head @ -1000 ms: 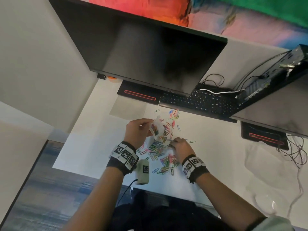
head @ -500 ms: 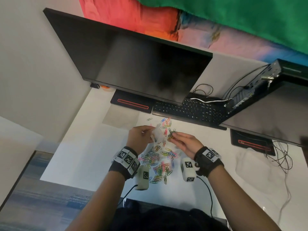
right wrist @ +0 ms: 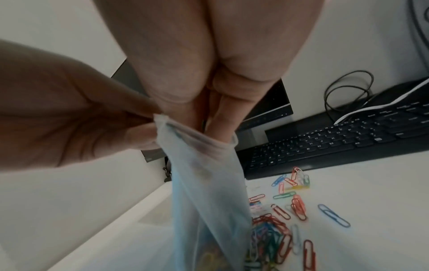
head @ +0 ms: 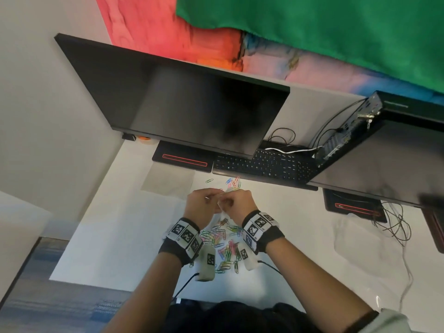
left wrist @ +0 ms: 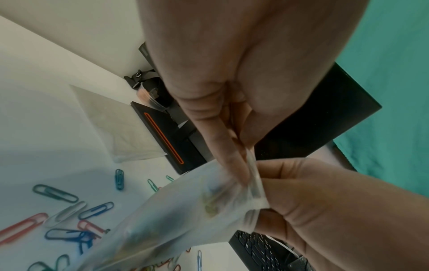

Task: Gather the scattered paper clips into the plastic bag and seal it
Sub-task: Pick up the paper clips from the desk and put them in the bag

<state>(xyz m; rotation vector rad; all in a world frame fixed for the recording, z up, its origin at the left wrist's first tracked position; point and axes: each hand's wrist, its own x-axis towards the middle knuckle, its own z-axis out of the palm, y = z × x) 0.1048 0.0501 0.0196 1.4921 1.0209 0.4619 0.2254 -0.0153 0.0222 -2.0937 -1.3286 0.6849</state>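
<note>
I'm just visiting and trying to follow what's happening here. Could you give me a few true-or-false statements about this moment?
1. Both hands hold the plastic bag. True.
2. All paper clips are in the bag. False: many paper clips lie on the desk.
3. The bag lies flat on the desk. False: it hangs from the left hand and right hand.
4. A keyboard sits beyond the hands. True.

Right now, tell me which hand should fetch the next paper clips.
Right. The left hand pinches the translucent plastic bag's rim, holding it up, while the right hand's fingers only dip into its mouth, above the coloured paper clips.
</note>
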